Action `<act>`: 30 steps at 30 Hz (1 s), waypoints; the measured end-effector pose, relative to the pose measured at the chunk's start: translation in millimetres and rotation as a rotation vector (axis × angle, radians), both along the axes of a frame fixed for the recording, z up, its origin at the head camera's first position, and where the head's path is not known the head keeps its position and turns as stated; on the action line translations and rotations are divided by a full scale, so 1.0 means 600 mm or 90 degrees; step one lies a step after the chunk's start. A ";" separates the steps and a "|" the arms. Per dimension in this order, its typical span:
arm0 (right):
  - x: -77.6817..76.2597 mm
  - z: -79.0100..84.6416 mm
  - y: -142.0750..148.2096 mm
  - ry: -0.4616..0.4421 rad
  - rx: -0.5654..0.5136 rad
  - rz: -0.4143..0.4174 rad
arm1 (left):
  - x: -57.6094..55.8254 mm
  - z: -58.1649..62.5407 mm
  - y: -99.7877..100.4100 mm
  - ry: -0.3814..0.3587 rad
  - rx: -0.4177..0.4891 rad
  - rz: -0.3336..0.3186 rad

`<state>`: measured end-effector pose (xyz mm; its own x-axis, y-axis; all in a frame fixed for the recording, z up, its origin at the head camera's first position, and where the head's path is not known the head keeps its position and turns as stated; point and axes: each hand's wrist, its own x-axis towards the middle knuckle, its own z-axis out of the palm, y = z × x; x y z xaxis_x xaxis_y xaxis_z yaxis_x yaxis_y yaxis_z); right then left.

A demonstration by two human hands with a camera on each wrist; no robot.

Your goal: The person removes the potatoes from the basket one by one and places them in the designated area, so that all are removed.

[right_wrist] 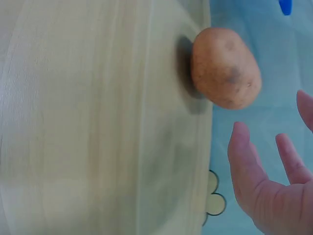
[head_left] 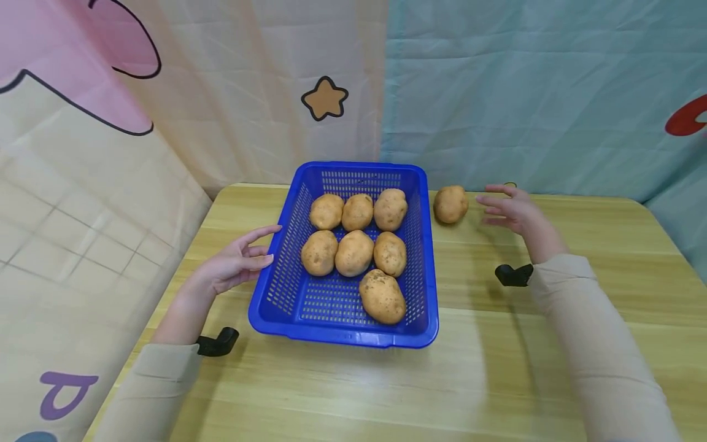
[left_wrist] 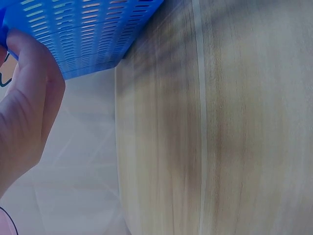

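A blue plastic basket (head_left: pixel 342 339) with slotted walls stands on the table, and several potatoes (head_left: pixel 354 253) lie inside it. At its left rim, my left hand (head_left: pixel 234 265) touches the edge with the index finger and thumb spread apart. Part of that hand (left_wrist: pixel 29 98) shows in the left wrist view beside the basket wall (left_wrist: pixel 83 29); its other fingertips are hidden. One more potato (head_left: pixel 450 204) lies outside the basket, to its right. My right hand (head_left: pixel 513 212) hovers just right of this potato, fingers spread and apart from it. The right wrist view shows the same gap between potato (right_wrist: pixel 226 68) and hand (right_wrist: pixel 274 191).
The wooden table (head_left: pixel 342 393) ends at the back against a printed curtain (head_left: pixel 497 92). Another curtain (head_left: pixel 83 245) hangs along the left side. Black mounts (head_left: pixel 218 342) sit at both wrists.
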<state>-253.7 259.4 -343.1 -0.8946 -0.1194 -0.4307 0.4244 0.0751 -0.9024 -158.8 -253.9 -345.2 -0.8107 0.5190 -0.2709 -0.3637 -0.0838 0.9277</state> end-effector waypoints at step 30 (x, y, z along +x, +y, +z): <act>0.121 0.071 -0.063 0.120 -0.083 0.215 | 0.002 -0.002 -0.001 -0.006 0.006 -0.004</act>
<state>-180.8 221.5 -300.5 -0.8570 -0.4635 -0.2252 0.2223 0.0619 -0.9730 -157.9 -254.6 -346.3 -0.8048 0.5268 -0.2735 -0.3731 -0.0907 0.9233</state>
